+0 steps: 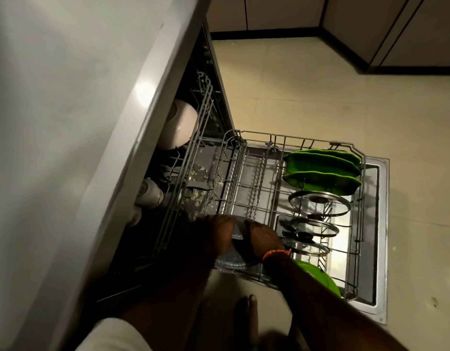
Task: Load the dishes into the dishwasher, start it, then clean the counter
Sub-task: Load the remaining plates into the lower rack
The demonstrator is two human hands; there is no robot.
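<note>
Both your hands, left (213, 234) and right (263, 239), grip the pan (235, 249); it looks heavy and stiff, so hold its rim.

The lower rack (302, 141) stands pulled out over the open dishwasher door (375, 224). In it 3 green plates (320, 171) stand on edge at the far end, and next to them 3 glass lids (317, 201) in a row. The door lies flat above the tiled floor (307, 84).
</note>
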